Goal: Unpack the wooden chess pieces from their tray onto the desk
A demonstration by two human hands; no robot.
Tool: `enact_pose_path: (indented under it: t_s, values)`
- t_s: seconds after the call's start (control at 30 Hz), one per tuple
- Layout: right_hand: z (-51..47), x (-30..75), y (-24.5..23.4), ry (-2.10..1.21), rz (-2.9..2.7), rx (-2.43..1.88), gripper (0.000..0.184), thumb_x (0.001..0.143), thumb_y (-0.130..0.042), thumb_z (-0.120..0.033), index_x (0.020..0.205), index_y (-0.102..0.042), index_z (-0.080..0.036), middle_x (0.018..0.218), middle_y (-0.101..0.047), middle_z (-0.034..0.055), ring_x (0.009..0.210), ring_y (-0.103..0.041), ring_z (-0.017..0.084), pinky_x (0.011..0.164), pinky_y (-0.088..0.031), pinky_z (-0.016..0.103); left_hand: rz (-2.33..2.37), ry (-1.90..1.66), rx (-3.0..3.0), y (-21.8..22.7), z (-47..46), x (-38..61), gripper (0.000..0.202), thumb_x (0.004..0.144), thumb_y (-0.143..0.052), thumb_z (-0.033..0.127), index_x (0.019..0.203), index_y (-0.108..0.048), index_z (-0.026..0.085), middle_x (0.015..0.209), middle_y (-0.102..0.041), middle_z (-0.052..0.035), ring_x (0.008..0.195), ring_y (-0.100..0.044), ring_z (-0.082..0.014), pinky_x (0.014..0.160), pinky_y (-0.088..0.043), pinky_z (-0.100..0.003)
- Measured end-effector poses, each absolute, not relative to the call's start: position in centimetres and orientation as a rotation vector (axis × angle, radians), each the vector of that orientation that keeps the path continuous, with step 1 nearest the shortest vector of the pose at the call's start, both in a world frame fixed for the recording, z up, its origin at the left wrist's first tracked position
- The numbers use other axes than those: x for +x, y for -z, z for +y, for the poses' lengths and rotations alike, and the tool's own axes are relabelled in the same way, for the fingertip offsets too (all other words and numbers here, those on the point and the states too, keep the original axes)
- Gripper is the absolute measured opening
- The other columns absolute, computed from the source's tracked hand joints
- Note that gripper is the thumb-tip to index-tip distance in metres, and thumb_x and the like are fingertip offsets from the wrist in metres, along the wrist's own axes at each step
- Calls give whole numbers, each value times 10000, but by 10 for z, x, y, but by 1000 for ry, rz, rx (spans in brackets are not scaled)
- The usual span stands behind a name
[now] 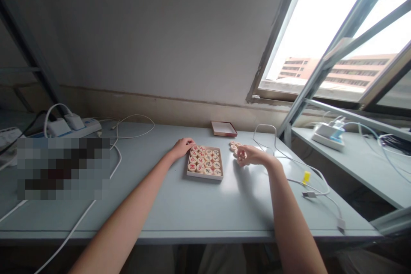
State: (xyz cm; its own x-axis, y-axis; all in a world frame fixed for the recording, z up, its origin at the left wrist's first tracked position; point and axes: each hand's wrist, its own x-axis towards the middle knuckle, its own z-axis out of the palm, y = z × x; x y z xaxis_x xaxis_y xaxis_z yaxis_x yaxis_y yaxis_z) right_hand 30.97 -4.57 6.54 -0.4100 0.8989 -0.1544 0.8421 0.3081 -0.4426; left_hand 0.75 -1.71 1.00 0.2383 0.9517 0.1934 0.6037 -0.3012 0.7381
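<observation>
A shallow box (204,175) stands on the desk, filled with rows of round Chinese chess pieces (208,164) marked in red and dark characters. My left hand (183,148) is at the box's far left corner, its fingers closed on the edge. To the right of the box, my right hand (249,155) hangs over the desk with fingers curled into a pinch; whether a piece is between them is hidden. Just beyond those fingers lie several loose chess pieces (233,144), partly covered by the hand.
A dark red box lid (224,129) lies near the wall. White cables (316,171) with a yellow tag (306,177) run along the right side. Power strips (93,127) and more cables occupy the left. A metal post (287,135) stands at the right edge.
</observation>
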Motion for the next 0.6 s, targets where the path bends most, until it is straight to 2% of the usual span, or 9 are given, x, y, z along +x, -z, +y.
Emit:
enact_pose_path:
  t_s: [0.1, 0.17, 0.27, 0.4, 0.6]
  values:
    - [-42, 313, -63, -662, -2377, -1648, 238, 612, -606, -181, 841, -544, -193, 846, -587, 44, 616, -531, 124, 510, -423, 236, 1411, -875, 1978, -10, -17, 7, 275, 727, -457, 343, 778, -641, 145, 832, -668, -64, 801, -575, -193, 698, -418, -266]
    - [-41, 307, -63, -562, -2403, -1572, 194, 646, -587, -185, 835, -549, -195, 846, -574, 43, 668, -536, 142, 568, -439, 260, 1402, -881, 1969, -10, -17, 7, 278, 722, -462, 347, 779, -643, 144, 832, -667, -63, 801, -575, -194, 702, -419, -267]
    - [-42, 284, -61, -318, -2440, -1390, 166, 716, -553, -208, 882, -570, -213, 870, -551, 44, 820, -524, 178, 706, -440, 315, 1379, -893, 1965, -9, -16, 6, 307, 715, -471, 375, 778, -651, 135, 811, -669, -67, 793, -574, -199, 705, -419, -274]
    - [-45, 243, -47, -80, -2452, -1193, 291, 784, -535, -284, 1074, -540, -295, 1077, -500, 44, 1027, -440, 210, 832, -391, 377, 1251, -865, 1931, -8, -14, 3, 342, 709, -484, 406, 780, -661, 122, 811, -673, -69, 788, -577, -194, 718, -422, -270]
    - [-50, 221, -38, -83, -2550, -1039, 276, 809, -523, -321, 1081, -562, -337, 1100, -494, 41, 1028, -430, 207, 864, -357, 371, 1114, -764, 1919, -9, -16, 4, 375, 695, -511, 428, 810, -669, 107, 824, -677, -72, 800, -577, -200, 740, -421, -275]
